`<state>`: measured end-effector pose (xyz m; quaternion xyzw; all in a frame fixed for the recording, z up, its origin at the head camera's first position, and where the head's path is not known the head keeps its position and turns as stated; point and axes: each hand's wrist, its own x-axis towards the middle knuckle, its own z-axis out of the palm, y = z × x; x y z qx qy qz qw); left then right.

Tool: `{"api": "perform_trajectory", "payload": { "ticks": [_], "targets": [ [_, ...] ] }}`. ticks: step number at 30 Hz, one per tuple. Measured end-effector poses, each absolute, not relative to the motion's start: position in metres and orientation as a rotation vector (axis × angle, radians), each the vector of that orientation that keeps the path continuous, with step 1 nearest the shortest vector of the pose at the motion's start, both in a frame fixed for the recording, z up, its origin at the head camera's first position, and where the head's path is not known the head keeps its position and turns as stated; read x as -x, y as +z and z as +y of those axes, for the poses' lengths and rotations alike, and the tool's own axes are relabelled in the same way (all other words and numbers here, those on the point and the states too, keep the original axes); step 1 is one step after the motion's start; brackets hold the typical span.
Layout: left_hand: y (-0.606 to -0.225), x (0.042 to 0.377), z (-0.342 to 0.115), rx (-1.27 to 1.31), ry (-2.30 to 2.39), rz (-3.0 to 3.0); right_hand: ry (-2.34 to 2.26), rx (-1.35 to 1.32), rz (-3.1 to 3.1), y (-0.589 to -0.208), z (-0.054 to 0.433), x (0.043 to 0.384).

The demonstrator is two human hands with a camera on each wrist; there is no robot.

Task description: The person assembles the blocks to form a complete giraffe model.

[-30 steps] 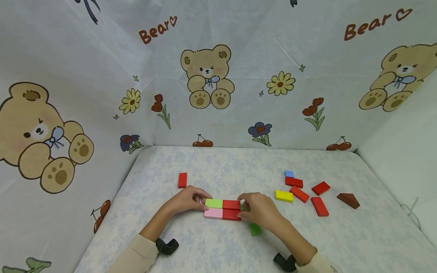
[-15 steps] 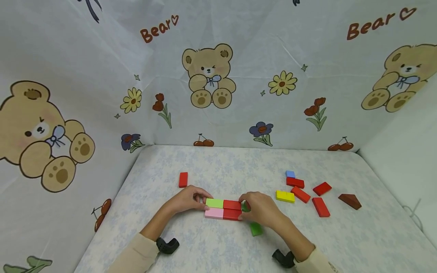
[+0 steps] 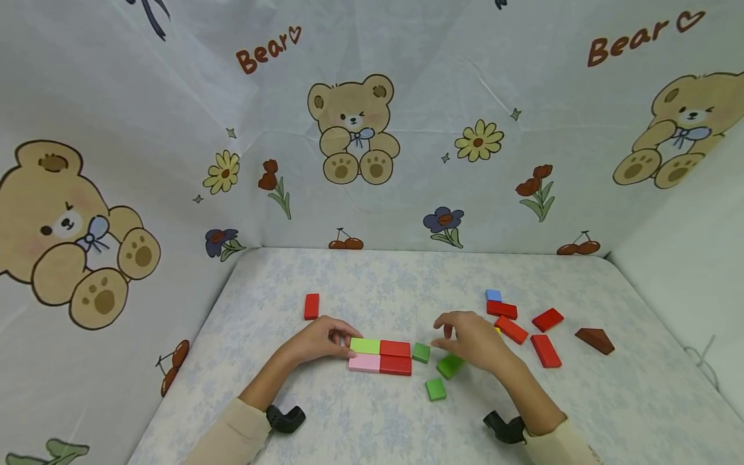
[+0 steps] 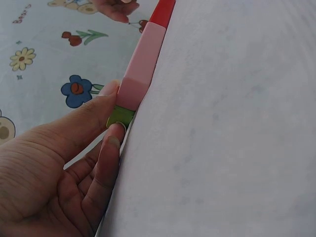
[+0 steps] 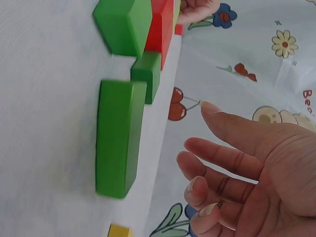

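A lime-green block [image 3: 365,347] and a pink block [image 3: 364,363] lie in rows against two red blocks [image 3: 395,365], forming a compact rectangle. My left hand [image 3: 323,338] pinches the lime-green block's left end between thumb and finger; the pink block [image 4: 143,61] fills much of the left wrist view. My right hand [image 3: 472,337] hovers with loosely bent fingers and nothing in them. Below it lies a longer green block [image 3: 449,366]. A small green block [image 3: 421,352] sits just right of the rectangle, and another small green block [image 3: 435,389] lies nearer the front.
At the right lie several red blocks [image 3: 545,351], a blue block [image 3: 493,296] and a brown piece [image 3: 595,340]. A yellow block [image 5: 120,231] is mostly hidden behind the right hand in the head view. One red block [image 3: 311,307] lies beyond the left hand.
My right hand has let go of the red blocks' right end and moved right, uncovering the green blocks and covering most of the yellow one. The left hand stays in place.
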<state>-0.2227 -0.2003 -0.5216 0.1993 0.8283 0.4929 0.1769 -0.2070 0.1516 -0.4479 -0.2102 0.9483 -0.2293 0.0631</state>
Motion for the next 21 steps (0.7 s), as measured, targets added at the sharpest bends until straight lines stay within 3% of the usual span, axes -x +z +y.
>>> {"api": "perform_trajectory", "payload": {
  "ticks": [21],
  "targets": [
    [-0.520, 0.220, -0.199, -0.541, 1.368, 2.368, -0.625, 0.751, 2.751, -0.465, 0.197, 0.200]
  ]
}}
